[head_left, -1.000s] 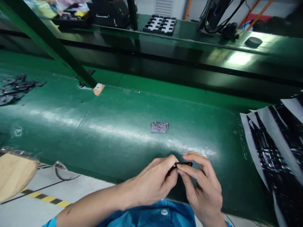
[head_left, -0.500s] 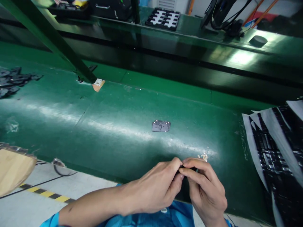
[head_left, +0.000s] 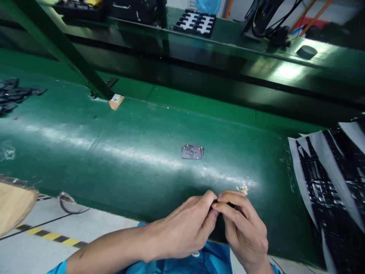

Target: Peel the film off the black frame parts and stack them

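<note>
My left hand [head_left: 189,224] and my right hand [head_left: 245,224] meet fingertip to fingertip near the front edge of the green table. Both pinch a small black part [head_left: 231,205], mostly hidden by the fingers. Beyond them on the table lies a flat dark grey part [head_left: 192,152], seemingly stacked on another. A little heap of tiny pale pieces [head_left: 243,189] sits just past my right hand.
On the right, black parts with white strips [head_left: 322,167] cover the table. Black parts [head_left: 14,93] are piled at the far left, near a slanted green post [head_left: 62,49]. A black and white tray [head_left: 195,23] rests on the back shelf.
The whole view has shifted slightly. My hands keep the same pinch on the small black part, and a blue thing now shows behind the tray at the back.
</note>
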Motion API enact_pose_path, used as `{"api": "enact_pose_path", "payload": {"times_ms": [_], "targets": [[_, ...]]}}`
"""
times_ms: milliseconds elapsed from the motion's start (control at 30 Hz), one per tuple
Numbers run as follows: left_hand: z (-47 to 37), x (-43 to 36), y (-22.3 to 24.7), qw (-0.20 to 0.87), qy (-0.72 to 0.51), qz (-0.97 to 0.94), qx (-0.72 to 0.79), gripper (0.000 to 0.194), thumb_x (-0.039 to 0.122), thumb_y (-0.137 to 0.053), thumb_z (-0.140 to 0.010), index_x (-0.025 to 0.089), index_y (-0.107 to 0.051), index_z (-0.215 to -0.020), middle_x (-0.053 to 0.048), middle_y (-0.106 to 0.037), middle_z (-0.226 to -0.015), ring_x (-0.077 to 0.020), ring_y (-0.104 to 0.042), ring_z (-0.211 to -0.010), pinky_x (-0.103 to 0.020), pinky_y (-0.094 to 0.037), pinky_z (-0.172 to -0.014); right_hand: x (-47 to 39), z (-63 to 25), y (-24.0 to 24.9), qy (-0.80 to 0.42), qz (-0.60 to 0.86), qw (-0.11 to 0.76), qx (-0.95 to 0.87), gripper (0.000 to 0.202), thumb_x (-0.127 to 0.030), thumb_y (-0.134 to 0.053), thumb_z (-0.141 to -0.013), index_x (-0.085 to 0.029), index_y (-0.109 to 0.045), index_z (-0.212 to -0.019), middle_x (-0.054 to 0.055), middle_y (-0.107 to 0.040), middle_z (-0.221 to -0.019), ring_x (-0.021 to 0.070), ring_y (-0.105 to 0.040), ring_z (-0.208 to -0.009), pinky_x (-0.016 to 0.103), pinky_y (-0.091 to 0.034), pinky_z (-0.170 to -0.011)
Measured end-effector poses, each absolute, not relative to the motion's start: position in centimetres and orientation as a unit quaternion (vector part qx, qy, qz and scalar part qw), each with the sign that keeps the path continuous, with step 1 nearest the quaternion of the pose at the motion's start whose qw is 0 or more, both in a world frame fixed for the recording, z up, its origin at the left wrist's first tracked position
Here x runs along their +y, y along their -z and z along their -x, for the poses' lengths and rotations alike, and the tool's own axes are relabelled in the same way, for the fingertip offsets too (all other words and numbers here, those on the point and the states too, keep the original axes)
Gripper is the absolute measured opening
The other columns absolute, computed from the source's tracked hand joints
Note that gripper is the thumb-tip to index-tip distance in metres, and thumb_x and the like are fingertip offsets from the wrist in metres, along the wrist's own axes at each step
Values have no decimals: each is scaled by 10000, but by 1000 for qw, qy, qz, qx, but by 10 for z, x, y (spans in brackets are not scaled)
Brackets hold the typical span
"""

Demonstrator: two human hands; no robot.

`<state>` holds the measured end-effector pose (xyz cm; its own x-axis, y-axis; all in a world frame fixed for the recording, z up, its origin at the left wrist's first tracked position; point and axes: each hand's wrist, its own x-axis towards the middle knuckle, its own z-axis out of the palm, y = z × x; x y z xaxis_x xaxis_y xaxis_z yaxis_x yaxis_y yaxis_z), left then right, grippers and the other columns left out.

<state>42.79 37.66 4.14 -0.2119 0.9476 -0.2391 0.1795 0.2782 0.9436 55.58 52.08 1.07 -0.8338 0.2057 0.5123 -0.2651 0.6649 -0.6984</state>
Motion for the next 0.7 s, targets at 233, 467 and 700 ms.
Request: {"api": "enact_pose_path", "payload": {"times_ms": [233,467,700], "targets": [[-428,377,-38,454,-418,-436,655,105,255,-352,-1094,234,-392,-998,20,-527,-852,-150,-490,-717,-311,-372,-670,522,-555,-9,-407,-18,279,-870,418,161,-527,-919,-133,-747,-1118,103,-619,-1096,223,-625,-1038,386,-577,-833],[-428,378,-39,433,-404,-455,665,132,267,-344,-1089,236,-379,-965,-1,-555,-848,-162,-518,-719,-302,-416,-666,520,-561,-3,-419,-7,318,-851,425,158,-570,-910,-138,-756,-1150,102,-642,-1108,246,-653,-1060,405,-610,-803],[-428,377,-39,441,-399,-450,666,152,280,-329,-1099,233,-395,-970,-11,-581,-862,-162,-529,-721,-309,-425,-660,518,-561,-2,-413,-5,314,-855,439,152,-559,-919,-149,-757,-1171,108,-657,-1101,248,-656,-1051,411,-618,-791]]}}
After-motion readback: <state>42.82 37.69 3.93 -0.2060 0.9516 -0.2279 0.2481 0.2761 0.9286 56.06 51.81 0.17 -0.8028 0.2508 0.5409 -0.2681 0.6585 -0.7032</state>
